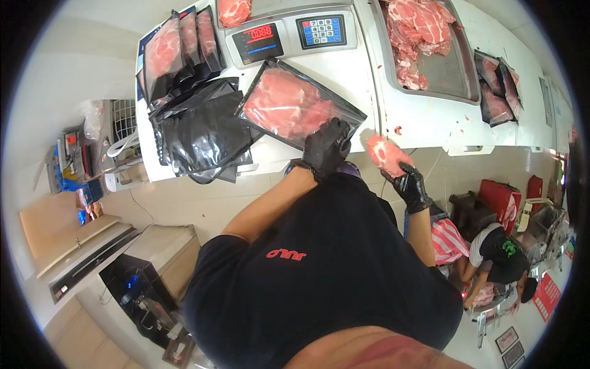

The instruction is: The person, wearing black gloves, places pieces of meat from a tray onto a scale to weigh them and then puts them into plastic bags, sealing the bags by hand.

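Observation:
My left hand (326, 146), in a black glove, has its fingers closed on the near right edge of a black-backed clear plastic bag (357, 116). Sliced raw meat (286, 104) shows through the bag's clear face; it lies on the white worktop just before the digital scale (295, 39). To the right, my right hand (409, 187), also black-gloved, grips a marbled meat slice (387, 154) by its near end, by the worktop's front edge. Several flat black bags (200, 127) lie stacked left of the meat-filled bag.
Filled meat bags (163, 50) stand at the back left; others (498, 87) lie far right. A metal tray (454, 74) holds a pile of sliced meat (419, 27). One slice (234, 11) rests on the scale's pan. Another person (500, 253) works at a machine on the right.

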{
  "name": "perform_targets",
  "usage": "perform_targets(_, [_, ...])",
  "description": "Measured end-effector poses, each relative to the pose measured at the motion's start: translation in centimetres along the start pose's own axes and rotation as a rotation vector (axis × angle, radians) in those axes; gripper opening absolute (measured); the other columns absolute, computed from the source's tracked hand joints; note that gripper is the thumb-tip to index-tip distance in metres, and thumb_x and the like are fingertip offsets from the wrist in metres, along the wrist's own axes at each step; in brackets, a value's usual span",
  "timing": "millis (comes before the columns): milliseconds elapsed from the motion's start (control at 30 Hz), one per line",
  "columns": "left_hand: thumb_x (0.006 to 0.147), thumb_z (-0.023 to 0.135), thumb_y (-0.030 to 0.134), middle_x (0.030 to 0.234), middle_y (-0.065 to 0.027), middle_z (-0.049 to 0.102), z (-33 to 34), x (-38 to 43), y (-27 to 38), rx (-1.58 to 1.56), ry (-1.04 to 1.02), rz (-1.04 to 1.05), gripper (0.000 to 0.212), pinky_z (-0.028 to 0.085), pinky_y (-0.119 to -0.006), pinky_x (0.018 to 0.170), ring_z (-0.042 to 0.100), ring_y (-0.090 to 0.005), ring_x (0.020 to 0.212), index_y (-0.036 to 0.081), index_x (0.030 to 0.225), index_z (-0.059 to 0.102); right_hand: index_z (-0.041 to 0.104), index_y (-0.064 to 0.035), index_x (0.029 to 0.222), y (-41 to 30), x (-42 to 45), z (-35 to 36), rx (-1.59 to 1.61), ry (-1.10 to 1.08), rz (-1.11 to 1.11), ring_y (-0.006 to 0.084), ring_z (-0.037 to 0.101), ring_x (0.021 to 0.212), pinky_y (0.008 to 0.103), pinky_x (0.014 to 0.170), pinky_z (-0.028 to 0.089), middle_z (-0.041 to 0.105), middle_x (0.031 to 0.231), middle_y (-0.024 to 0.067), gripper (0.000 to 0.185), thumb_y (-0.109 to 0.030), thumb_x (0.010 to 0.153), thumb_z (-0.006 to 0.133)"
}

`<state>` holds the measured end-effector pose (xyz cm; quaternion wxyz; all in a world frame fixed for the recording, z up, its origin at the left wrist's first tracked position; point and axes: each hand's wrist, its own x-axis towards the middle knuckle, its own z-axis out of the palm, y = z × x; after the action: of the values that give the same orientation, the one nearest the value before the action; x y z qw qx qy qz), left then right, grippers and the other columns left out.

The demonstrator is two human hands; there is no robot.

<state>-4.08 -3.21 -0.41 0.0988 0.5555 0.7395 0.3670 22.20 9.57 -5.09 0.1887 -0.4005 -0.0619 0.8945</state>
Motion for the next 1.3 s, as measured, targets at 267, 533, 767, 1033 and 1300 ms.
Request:
perform_targets(267, [0.075,0.065,0.01,0.079,-0.0126,0.06,-1.5,1.4,1.1,0.017,-0.031,-0.011,0.012,0.048,-0.047,0.06,0.061,-0.0378,0.074,0.009,0.085,0.057,0.071,-0.0088,0.088,5.0,10.3,4.3,-1.665,-0.584,-0.83,0.0294,0.065,0.077,0.0415,0.072,0.052,0.065,0.073,0.0112,0.011,-0.02,0.088,0.07])
perform_targets(533, [0.07,0.069,0.006,0.08,-0.0162,0.061,-3.7,1.1,1.9,0.036,0.07,-0.015,0.019,0.05,-0.045,0.064,0.061,-0.0385,0.075,0.005,0.087,0.06,0.06,-0.0064,0.12,11.0,16.5,20.3,-1.184,-0.934,-0.688,0.0233,0.061,0.103,0.0388,0.09,0.047,0.065,0.115,0.0116,0.028,-0.018,0.094,0.061])
perform_targets(767, [0.075,0.072,0.011,0.076,-0.0161,0.061,-4.6,0.4,1.2,-0.057,0.164,-0.004,0.015,0.049,-0.042,0.064,0.062,-0.039,0.073,0.002,0.081,0.062,0.054,-0.006,0.127,10.9,16.3,17.7,-1.289,-0.882,-0.701,0.0235,0.057,0.111,0.0383,0.097,0.043,0.062,0.122,0.0113,0.034,-0.022,0.097,0.057])
perform_targets(1033, [0.076,0.069,0.009,0.078,-0.0173,0.062,-3.8,0.9,0.4,-0.274,0.025,-0.063,0.012,0.049,-0.044,0.065,0.062,-0.0397,0.075,0.002,0.08,0.061,0.048,-0.0055,0.134,10.5,13.9,14.1,-1.566,-0.786,-0.981,0.0237,0.053,0.12,0.0378,0.106,0.037,0.058,0.131,0.011,0.041,-0.027,0.1,0.052])
perform_targets(1300, [0.074,0.067,0.005,0.084,-0.0191,0.063,-4.0,1.6,-0.8,-0.23,-0.086,0.128,0.013,0.049,-0.045,0.068,0.062,-0.0407,0.08,0.002,0.086,0.063,0.041,-0.0051,0.142,11.9,17.7,14.4,-1.6,-0.847,-0.96,0.024,0.048,0.129,0.0372,0.114,0.032,0.054,0.139,0.0106,0.048,-0.032,0.103,0.046])
